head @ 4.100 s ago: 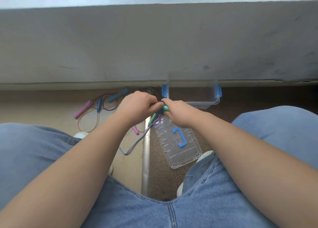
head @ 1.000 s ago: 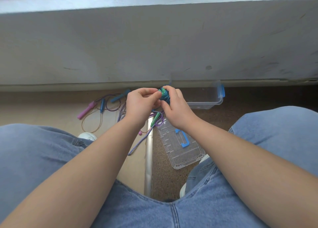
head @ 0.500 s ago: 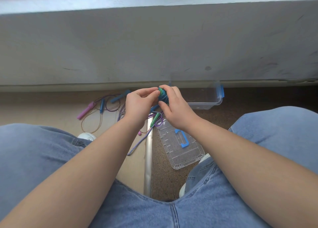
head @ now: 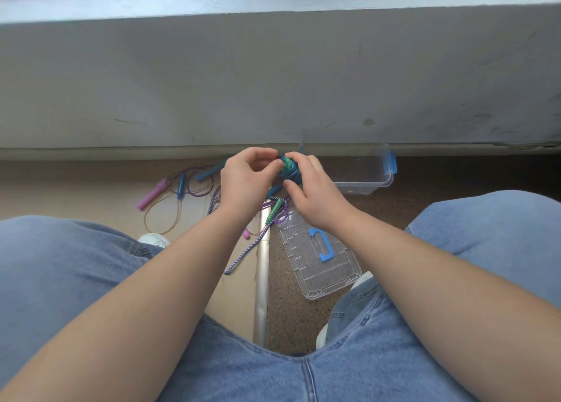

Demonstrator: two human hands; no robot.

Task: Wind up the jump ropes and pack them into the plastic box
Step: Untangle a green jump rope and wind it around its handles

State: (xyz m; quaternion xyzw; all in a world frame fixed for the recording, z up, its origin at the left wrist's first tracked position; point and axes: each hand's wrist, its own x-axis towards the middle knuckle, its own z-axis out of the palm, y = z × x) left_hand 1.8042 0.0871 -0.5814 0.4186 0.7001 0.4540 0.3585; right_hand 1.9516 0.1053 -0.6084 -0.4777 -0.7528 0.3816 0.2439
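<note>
- While both hands meet above the floor, the left hand [head: 247,178] and the right hand [head: 315,195] are closed together on a small wound bundle of blue-green jump rope [head: 288,168], fingertips of each pinching it from its own side.
- Below the bundle hangs a green plastic handle [head: 274,211], with a purple-and-white twisted cord [head: 247,250] trailing down from it across a metal floor strip [head: 261,280].
- Just behind the right hand sits the clear plastic box with blue latches [head: 375,178], open, against the grey wall [head: 273,76]; I cannot tell whether anything lies inside.
- Its clear flat lid with a blue handle [head: 321,254] lies on the speckled brown floor, near the right wrist.
- To the left, loose on the beige floor, lie more ropes: a pink handle [head: 151,194], a blue handle [head: 181,186] and thin purple loops [head: 198,186].
- Blue denim knees [head: 69,280] frame the scene.
</note>
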